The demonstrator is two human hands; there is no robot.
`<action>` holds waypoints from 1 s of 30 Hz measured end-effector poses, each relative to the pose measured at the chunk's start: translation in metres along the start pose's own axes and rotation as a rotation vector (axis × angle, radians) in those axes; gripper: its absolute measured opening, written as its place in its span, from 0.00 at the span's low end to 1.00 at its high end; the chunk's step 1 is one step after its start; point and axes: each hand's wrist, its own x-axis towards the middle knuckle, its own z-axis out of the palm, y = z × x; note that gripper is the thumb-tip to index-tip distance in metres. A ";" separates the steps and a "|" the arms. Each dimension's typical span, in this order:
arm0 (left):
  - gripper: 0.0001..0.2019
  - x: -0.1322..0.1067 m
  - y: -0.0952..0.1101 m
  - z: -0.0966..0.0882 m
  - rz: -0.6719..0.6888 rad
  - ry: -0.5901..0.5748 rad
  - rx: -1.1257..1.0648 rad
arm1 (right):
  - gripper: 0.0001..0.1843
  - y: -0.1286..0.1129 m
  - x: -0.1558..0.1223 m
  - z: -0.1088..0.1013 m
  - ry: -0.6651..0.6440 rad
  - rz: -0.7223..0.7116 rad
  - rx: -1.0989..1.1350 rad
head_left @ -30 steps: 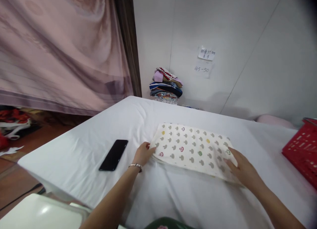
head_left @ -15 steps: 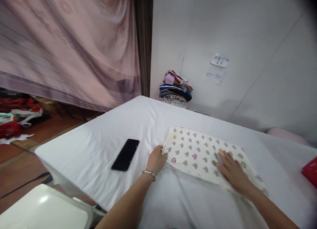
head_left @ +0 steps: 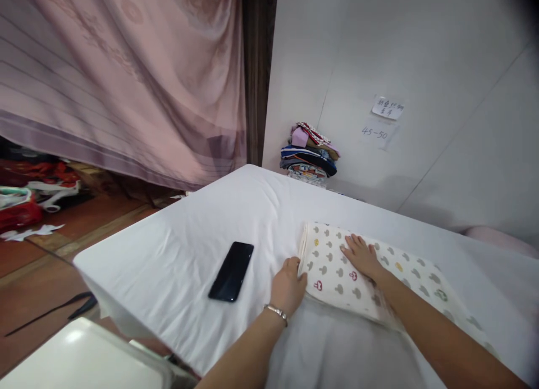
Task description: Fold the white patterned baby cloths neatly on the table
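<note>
White mushroom-print cloth [head_left: 328,264], one, left fingers [head_left: 291,264] clamped on its edge, right fingers [head_left: 356,251] apart, one phone [head_left: 231,272]

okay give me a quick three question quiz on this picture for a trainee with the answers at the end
1. Which hand is nearer the black rectangular phone?
2. True or false: the phone lies on the white fabric table cover.
3. The right hand: (a) holds the phone, (b) lies on the white mushroom-print cloth, (c) hangs below the table.
Key: 1. The left hand; 2. true; 3. b.
</note>
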 end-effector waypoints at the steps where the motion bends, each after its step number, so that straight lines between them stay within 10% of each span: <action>1: 0.13 -0.001 0.001 0.000 0.007 -0.009 0.013 | 0.33 -0.002 0.002 0.000 0.018 0.007 0.012; 7: 0.16 -0.007 0.006 0.001 0.103 0.004 0.016 | 0.28 -0.062 0.015 -0.023 0.174 -0.086 0.138; 16: 0.17 -0.008 0.004 0.002 0.124 -0.015 -0.048 | 0.30 -0.158 0.068 -0.058 -0.159 -0.130 -0.120; 30: 0.16 -0.010 0.006 0.000 0.159 -0.033 -0.103 | 0.32 -0.163 0.078 -0.063 -0.375 -0.214 -0.335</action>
